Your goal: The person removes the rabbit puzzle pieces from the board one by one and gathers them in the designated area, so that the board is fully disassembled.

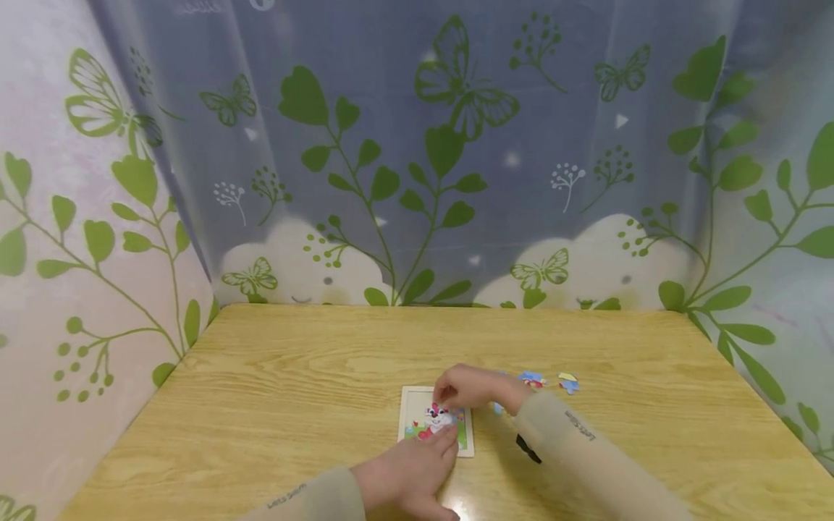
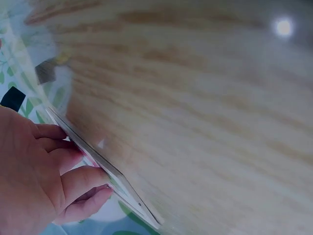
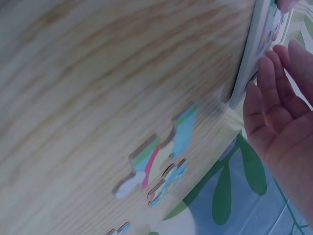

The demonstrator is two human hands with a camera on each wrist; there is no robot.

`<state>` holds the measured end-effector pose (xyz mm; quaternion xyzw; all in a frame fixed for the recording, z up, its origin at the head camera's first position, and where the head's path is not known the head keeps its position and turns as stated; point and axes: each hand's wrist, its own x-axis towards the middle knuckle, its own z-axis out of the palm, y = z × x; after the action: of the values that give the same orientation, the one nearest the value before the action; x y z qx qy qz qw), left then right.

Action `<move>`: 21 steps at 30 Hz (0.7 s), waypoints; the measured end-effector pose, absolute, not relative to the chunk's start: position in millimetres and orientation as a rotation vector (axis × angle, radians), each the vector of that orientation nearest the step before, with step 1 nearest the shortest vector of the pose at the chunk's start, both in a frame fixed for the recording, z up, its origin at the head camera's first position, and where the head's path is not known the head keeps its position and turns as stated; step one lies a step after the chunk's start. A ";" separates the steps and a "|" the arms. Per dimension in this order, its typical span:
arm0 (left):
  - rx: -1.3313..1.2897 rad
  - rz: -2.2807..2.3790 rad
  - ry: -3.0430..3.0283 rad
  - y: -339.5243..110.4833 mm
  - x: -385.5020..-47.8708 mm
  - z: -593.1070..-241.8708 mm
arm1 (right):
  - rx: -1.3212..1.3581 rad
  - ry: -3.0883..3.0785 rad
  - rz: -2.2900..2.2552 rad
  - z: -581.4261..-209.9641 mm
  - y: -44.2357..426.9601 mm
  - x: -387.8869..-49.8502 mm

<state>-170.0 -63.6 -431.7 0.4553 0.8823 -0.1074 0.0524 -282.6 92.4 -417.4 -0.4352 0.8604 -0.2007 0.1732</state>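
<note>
A framed jigsaw puzzle point(image 1: 405, 412) lies on the table, its lower part filled with a white cartoon animal on green. My left hand point(image 1: 417, 467) rests on its lower right part with fingers stretched out; the left wrist view shows this hand point(image 2: 34, 171) by the board's edge. Over the upper part of the board, my right hand point(image 1: 465, 387) has its fingers bent down and pinches a puzzle piece by the animal's head, mostly hidden by the fingertips. In the right wrist view the right hand point(image 3: 283, 103) is beside the frame point(image 3: 249, 54).
Several loose puzzle pieces point(image 1: 568, 383) lie on the wooden table point(image 1: 293, 391) to the right of the board, some partly behind the right forearm. The right wrist view shows loose pieces point(image 3: 183, 132) closer. A patterned curtain point(image 1: 404, 181) hangs behind and beside the table.
</note>
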 end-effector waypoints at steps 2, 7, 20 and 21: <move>1.403 -0.410 2.695 -63.5 -170.3 -432.4 | -1.216 2.436 -0.566 -418.1 91.8 -283.8; 1.441 -0.470 2.678 -64.3 -171.2 -434.1 | -1.193 2.419 -0.579 -420.3 90.7 -286.0; 1.305 -0.386 2.663 -62.0 -166.6 -432.2 | -1.127 2.421 -0.611 -423.3 84.0 -284.1; 1.289 -0.358 2.660 -62.0 -166.2 -432.0 | -1.115 2.420 -0.614 -423.8 83.5 -284.1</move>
<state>-166.2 -62.0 -432.0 0.4316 0.8903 -0.1198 0.0821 -284.1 83.5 -423.8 -0.3993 0.8668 -0.2200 0.2021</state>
